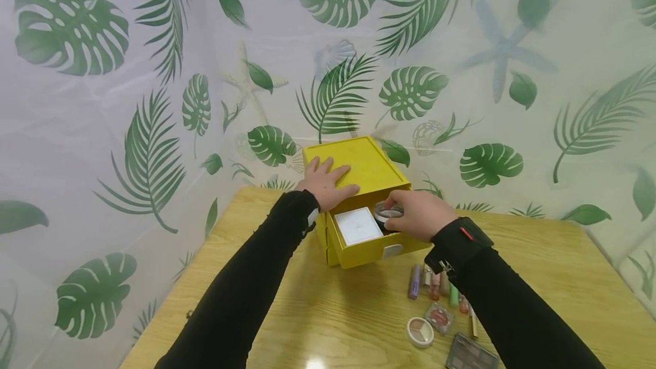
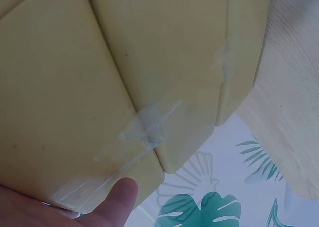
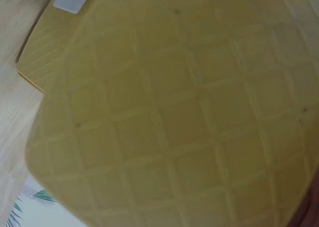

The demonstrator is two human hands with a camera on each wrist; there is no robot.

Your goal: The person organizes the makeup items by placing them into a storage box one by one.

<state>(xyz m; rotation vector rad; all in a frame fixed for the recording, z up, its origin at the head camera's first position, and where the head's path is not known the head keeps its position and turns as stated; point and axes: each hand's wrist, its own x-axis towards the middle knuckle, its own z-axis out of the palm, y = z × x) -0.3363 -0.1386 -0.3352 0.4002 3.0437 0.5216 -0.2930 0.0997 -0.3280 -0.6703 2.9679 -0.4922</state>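
Note:
A yellow drawer box (image 1: 371, 164) stands on the table, its upper drawer (image 1: 356, 256) pulled out. Spread across the box's top near its left edge, my left hand (image 1: 325, 187) rests with straight fingers; in the left wrist view a finger (image 2: 119, 199) shows beside the taped side wall (image 2: 174, 77). My right hand (image 1: 422, 213) reaches over the drawer and pinches a round clear-lidded jar (image 1: 381, 213) at the drawer's right side. Next to the jar lies a square white box (image 1: 359, 225). The right wrist view is mostly filled by the drawer's grid-patterned front (image 3: 169, 117).
In front of the drawer box, on the wooden table (image 1: 292, 306), lie several cosmetic tubes, among them a purple one (image 1: 414, 281). Nearer are a round three-colour palette (image 1: 420, 332), a square compact (image 1: 439, 318) and a dark palette (image 1: 468, 353). A leaf-patterned sheet (image 1: 333, 44) hangs behind.

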